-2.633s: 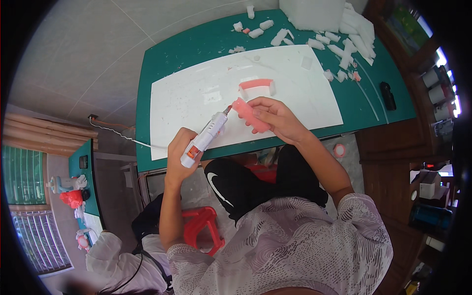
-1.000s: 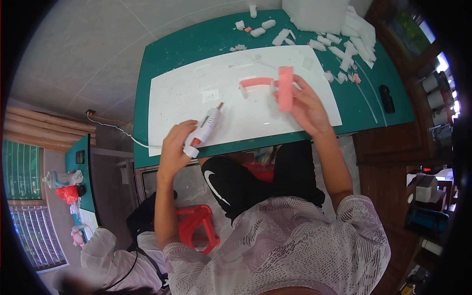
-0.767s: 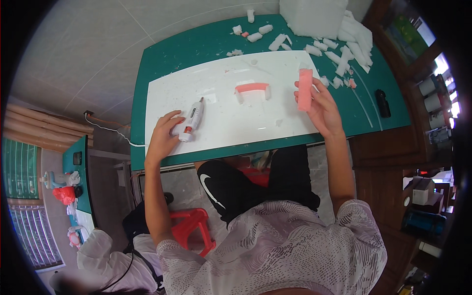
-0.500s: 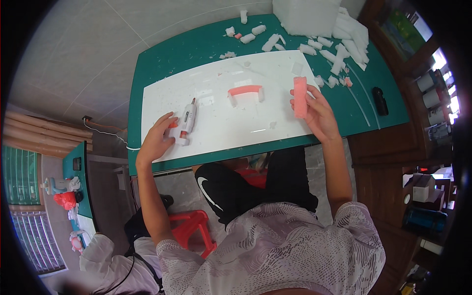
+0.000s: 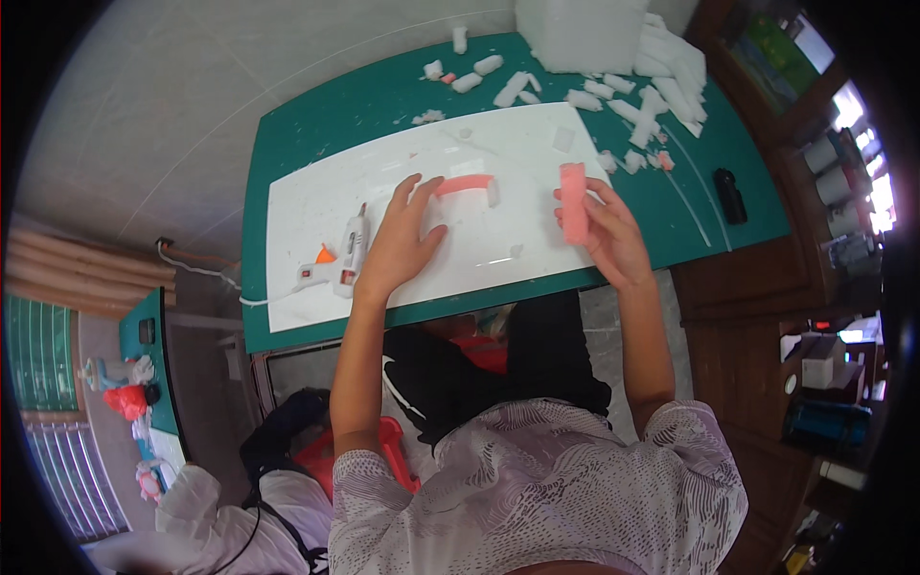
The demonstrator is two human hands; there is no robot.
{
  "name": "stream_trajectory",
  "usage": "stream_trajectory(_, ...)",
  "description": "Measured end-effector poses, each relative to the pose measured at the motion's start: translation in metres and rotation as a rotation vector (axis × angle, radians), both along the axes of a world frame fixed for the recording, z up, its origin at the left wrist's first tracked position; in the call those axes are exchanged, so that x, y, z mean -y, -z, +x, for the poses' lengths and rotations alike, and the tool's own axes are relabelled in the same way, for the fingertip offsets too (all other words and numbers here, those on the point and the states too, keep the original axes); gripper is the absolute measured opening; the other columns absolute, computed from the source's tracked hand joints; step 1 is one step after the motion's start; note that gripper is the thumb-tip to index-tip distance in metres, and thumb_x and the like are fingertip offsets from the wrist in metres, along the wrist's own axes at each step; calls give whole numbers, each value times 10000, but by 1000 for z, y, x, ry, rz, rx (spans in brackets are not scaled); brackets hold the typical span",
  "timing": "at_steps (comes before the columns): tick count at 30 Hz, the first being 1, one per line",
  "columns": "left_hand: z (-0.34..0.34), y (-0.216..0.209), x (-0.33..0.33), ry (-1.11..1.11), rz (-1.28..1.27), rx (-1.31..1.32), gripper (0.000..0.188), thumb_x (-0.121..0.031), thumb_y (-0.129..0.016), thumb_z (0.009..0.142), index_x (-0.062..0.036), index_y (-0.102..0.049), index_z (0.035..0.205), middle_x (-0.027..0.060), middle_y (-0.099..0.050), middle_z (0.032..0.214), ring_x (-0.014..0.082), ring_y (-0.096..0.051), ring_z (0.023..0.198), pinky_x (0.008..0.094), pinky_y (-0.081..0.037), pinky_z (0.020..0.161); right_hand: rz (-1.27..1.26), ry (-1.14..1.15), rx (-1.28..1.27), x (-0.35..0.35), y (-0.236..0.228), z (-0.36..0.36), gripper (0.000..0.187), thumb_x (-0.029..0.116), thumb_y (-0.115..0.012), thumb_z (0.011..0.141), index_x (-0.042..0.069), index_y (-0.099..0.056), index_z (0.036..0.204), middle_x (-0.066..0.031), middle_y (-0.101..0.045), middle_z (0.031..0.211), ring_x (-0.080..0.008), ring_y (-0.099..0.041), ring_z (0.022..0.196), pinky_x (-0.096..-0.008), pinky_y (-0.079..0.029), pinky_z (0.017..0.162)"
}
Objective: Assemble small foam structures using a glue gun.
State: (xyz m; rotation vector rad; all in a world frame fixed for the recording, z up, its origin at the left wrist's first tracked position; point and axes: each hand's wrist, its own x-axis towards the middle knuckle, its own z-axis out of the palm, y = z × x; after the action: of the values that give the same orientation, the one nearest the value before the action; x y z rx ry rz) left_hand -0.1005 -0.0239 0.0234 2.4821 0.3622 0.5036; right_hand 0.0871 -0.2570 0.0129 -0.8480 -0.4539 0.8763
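My right hand (image 5: 615, 235) grips a flat pink foam strip (image 5: 573, 203), held upright over the right side of the white board (image 5: 460, 278). Fingers spread, my left hand (image 5: 402, 244) hovers at the left end of a curved pink foam piece (image 5: 468, 182); whether it touches is unclear. That piece stands on the board with a white foam block (image 5: 494, 195) at its right end, while my fingers hide its left end. Left of my left wrist lies a white glue gun (image 5: 352, 254) with an orange trigger (image 5: 325, 253).
Several white foam scraps (image 5: 508, 88) lie along the far side of the green table (image 5: 316, 125). A large white foam block (image 5: 580, 36) stands at the back. Clear glue sticks (image 5: 685, 196) and a black object (image 5: 730, 196) are at the right. Another person (image 5: 240, 517) sits lower left.
My left hand has let go of the glue gun and moved right to the curved pink piece. My right hand still holds the pink strip, slightly lower in the picture.
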Motion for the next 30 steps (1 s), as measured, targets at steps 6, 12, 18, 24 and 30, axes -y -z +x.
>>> stream_trajectory(6,16,19,-18,29,-6,31,594,-29,-686,788,-84,-494,1347,194,-550,1287,350,-526,1192,387,-426,1009,41,5,-4,10,9,0,372,133,-533,975,-24,-432,1297,-242,-555,1256,-263,-611,1075,-363,-489,957)
stream_trajectory(12,16,17,-9,-66,-64,63,457,-58,-666,815,-28,-554,1257,197,-593,1216,348,-590,1091,391,-498,907,-43,11,-21,13,1,3,375,119,-532,970,-31,-429,1298,-250,-548,1264,-272,-613,1073,-370,-487,962)
stream_trajectory(18,15,17,8,-162,-324,130,311,-139,-661,874,-35,-620,1164,142,-624,1135,198,-646,859,275,-525,658,-49,-16,-19,9,-9,5,383,113,-509,974,-29,-417,1318,-247,-554,1256,-268,-623,1055,-360,-492,952)
stream_trajectory(24,12,23,17,-126,-309,197,341,-135,-679,861,-18,-600,1171,132,-608,1118,196,-608,804,271,-490,615,-74,-64,13,3,-12,7,350,105,-511,977,-38,-424,1285,-262,-568,1234,-279,-632,1046,-356,-498,942)
stream_trajectory(30,12,27,32,-120,-122,164,571,-105,-731,798,-5,-483,1303,194,-558,1161,317,-566,977,378,-487,818,-124,-44,41,0,-11,5,385,137,-500,982,-36,-423,1317,-226,-580,1222,-244,-640,1011,-333,-513,889)
